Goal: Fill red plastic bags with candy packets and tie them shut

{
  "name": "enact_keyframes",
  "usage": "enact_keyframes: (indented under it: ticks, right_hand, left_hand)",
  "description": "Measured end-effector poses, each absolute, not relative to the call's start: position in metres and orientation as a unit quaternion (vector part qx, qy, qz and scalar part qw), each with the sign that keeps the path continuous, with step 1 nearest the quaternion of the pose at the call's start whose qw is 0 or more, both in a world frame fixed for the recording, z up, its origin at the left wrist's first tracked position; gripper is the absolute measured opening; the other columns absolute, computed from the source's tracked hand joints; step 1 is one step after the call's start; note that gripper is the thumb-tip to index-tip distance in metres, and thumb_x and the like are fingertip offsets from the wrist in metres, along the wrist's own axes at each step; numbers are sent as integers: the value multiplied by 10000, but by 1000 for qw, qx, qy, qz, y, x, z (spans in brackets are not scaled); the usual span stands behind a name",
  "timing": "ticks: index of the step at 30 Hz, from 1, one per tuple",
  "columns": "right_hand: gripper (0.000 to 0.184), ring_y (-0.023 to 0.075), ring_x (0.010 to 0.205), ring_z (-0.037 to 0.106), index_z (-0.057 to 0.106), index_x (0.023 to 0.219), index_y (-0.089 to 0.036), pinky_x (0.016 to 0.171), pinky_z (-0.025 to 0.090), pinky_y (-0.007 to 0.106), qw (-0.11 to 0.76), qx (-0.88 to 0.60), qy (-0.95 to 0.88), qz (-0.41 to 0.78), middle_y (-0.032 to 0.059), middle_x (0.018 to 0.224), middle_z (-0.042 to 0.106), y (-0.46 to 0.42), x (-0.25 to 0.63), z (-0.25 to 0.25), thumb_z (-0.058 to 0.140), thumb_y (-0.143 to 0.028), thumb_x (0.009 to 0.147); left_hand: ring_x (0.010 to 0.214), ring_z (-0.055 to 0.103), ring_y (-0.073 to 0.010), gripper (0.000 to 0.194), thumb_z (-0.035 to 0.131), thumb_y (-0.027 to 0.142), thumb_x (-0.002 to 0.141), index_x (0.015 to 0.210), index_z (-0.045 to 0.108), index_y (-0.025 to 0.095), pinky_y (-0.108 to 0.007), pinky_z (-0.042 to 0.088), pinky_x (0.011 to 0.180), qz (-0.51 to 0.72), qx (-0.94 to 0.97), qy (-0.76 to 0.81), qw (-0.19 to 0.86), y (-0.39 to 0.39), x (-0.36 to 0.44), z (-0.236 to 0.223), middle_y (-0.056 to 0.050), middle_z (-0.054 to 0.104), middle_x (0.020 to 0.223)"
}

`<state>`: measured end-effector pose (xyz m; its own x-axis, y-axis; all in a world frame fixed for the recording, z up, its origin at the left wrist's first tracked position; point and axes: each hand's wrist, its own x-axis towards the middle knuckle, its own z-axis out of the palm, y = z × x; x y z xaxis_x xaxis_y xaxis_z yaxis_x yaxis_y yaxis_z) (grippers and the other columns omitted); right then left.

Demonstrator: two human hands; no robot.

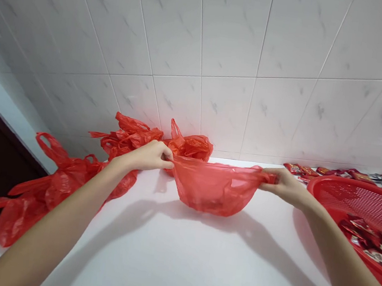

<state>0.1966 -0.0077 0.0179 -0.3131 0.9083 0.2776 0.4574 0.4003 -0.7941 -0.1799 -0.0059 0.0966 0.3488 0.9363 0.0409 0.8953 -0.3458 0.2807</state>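
Observation:
A thin red plastic bag (213, 190) is stretched sideways between my two hands, above the white table. My left hand (156, 156) pinches its left upper corner. At the opposite corner my right hand (279, 183) has its fingers closed on the bunched plastic. The bag sags in the middle, and a darker patch shows through near its bottom; what makes it I cannot tell. Just behind my left hand stands another red plastic bag (193, 147) with one handle sticking up.
Several red plastic bags (62, 182) crowd the table's left side. On the right is a red perforated basket (356, 195) holding small red packets (369, 234). More packets (302, 170) lie behind it, along the tiled wall (223, 114). The white table (189, 264) extends toward me.

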Motion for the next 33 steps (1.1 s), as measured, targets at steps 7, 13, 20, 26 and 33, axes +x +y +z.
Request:
enact_keyframes:
  ticks: [7, 13, 20, 26, 33]
  right_hand:
    - [240, 190, 699, 575, 658, 715, -196, 568, 436, 280, 455, -455, -688, 336, 27, 721, 631, -9, 202, 36, 777, -399, 664]
    - [230, 135, 565, 483, 612, 650, -190, 519, 383, 268, 449, -446, -676, 377, -22, 586, 543, -1, 205, 19, 777, -347, 619]
    - [228, 254, 864, 691, 696, 789, -204, 702, 546, 337, 501, -474, -611, 388, 53, 910, 738, 8, 219, -2, 749, -324, 602]
    - [359, 316, 1110, 665, 737, 970, -237, 929, 560, 433, 540, -454, -610, 361, 92, 1215, 712, -20, 236, -7, 799, -452, 689]
    - [792, 369, 1288, 561, 553, 1358, -315, 1082, 468, 547, 451, -482, -680, 320, 106, 1414, 592, -55, 232, -36, 874, -505, 659]
  left_hand:
    - [650, 588, -163, 235, 627, 413, 744, 697, 712, 200, -256, 409, 585, 157, 828, 526, 111, -14, -180, 101, -7, 697, 705]
    - [680, 601, -164, 232, 641, 413, 758, 688, 689, 198, -260, 435, 614, 176, 833, 505, 144, -16, -177, 84, -6, 702, 740]
    - [749, 640, -187, 246, 649, 439, 760, 707, 683, 201, -275, 479, 667, 182, 832, 494, 176, -21, -171, 73, -15, 704, 774]
    - [719, 623, -181, 279, 642, 472, 756, 699, 670, 200, -278, 483, 654, 181, 829, 496, 183, -25, -168, 70, -13, 691, 753]
    - [732, 623, -186, 266, 646, 464, 752, 711, 672, 202, -276, 485, 659, 190, 822, 502, 188, -30, -166, 70, -19, 698, 773]
